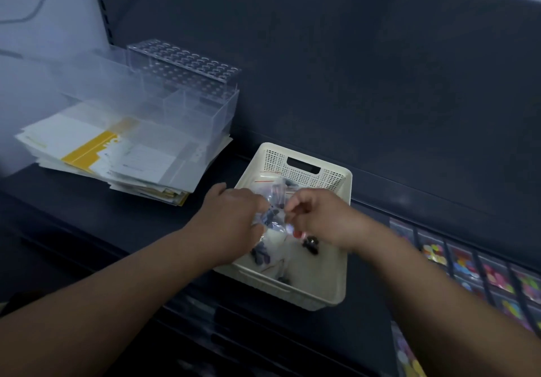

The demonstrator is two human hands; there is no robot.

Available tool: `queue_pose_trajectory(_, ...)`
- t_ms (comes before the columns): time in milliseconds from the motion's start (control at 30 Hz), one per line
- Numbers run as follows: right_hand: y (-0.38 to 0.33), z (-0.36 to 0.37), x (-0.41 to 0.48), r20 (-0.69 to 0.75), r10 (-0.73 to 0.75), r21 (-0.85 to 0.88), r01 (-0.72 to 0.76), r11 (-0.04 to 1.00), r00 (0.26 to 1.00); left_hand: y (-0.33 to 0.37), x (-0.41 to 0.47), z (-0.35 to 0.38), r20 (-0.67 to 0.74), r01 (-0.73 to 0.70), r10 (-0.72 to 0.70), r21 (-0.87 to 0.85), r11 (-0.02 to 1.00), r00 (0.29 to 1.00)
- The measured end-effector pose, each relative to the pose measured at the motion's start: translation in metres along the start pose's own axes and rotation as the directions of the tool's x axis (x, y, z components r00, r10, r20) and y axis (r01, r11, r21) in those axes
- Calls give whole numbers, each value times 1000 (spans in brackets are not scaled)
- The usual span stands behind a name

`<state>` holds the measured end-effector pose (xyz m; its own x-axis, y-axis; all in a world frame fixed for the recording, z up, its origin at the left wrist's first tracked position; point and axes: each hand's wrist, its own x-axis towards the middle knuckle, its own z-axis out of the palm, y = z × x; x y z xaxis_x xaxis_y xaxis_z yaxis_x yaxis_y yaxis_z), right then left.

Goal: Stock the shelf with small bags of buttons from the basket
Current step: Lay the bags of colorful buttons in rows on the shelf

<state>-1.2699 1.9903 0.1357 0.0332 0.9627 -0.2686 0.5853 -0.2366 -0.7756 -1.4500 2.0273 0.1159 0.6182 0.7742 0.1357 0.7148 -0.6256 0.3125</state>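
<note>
Two hands — one basket, several bags.

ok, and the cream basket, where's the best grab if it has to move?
The slot handle cut into the far end wall of the basket, fingers hooked in from outside. The side walls look smooth and flared, so a pinch there would likely slip. The left hand and right hand are over it, both gripping a clear bag of buttons.
</note>
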Motion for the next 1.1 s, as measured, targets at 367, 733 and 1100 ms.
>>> queue_pose_trajectory(367, -8, -12, -15, -71, 35, 514, 6, 858, 997, 36, 18, -32, 320, 393, -244, -838, 379, 916)
queue_pose_trajectory(733, 17, 35, 24, 205, 40, -751, 131, 647, 978, -8, 39, -35, 283, 401, -432, -892, 210, 856)
queue_pose_trajectory(1100, 2, 33, 29, 163, -7, -714, 123, 689, 987, -20, 48, -34, 213, 367, -434, -877, 310, 875)
